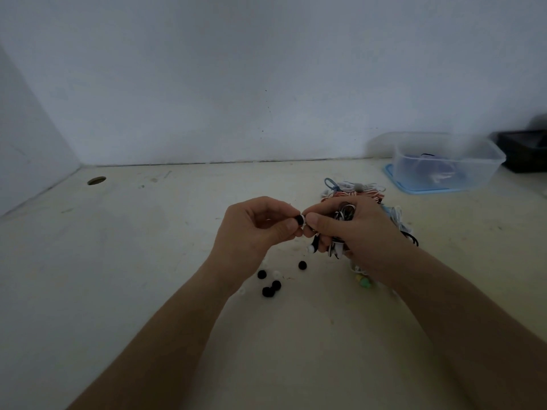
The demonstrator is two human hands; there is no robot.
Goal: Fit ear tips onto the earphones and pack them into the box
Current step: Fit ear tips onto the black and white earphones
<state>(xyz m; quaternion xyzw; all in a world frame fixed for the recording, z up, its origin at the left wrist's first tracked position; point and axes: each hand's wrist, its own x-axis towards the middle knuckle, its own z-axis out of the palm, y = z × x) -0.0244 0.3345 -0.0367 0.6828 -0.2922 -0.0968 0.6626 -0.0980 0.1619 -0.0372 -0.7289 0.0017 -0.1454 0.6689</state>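
two bare hands meet above a scuffed, cream-coloured counter (148,291), set against a plain matte wall. the left hand (254,229) pinches a small, rounded black ear tip (299,219) between thumb and forefinger, its grip clenched on the soft piece and pressed against the white end of an earphone. the right hand (352,229) grasps that earphone at the fingertips, with a glossy black-and-white coil of cable (344,213) bunched in its palm; a second earbud (312,247), white-tipped, dangles below the fingers.

on the counter just beneath the hands lie loose black ear tips (268,291), round and matte like small beads, with a few pale translucent ones among them. a pale green earbud (363,281) lies near the right wrist. behind the right hand sits a tangled pile of earphones (358,189), thin cords in white, orange and blue.

further back on the right stands the box (444,161), a clear, rectangular plastic tub with rounded corners resting on a light blue lid, some cords dimly visible inside through its cloudy wall. a dark, boxy object (524,150) sits beside it at the frame's edge. a round hole (96,180) is cut into the counter at far left.
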